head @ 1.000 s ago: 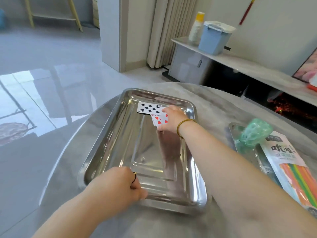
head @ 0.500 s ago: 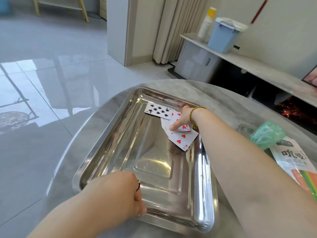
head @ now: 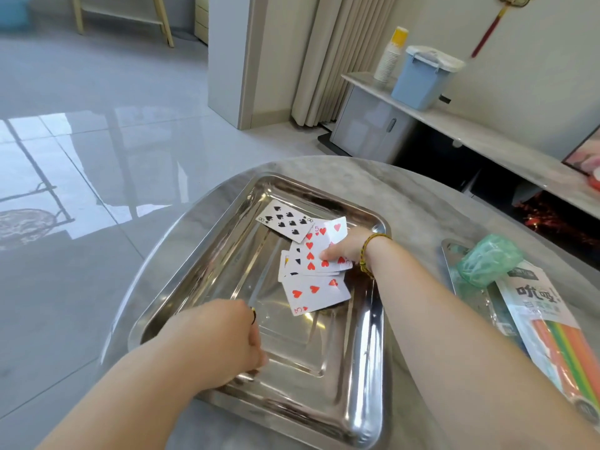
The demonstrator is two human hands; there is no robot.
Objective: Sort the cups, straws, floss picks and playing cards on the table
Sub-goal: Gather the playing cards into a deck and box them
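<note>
Several playing cards lie fanned in the steel tray, and my right hand pinches the top few, thumb on a five of hearts. My left hand grips the tray's near rim; right of my right arm lie green cups and a straw packet.

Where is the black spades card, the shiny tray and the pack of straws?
black spades card (head: 285,222): head view, middle of its face.
shiny tray (head: 308,384): head view, bare bottom near the front.
pack of straws (head: 537,298): head view, its printed label.
</note>
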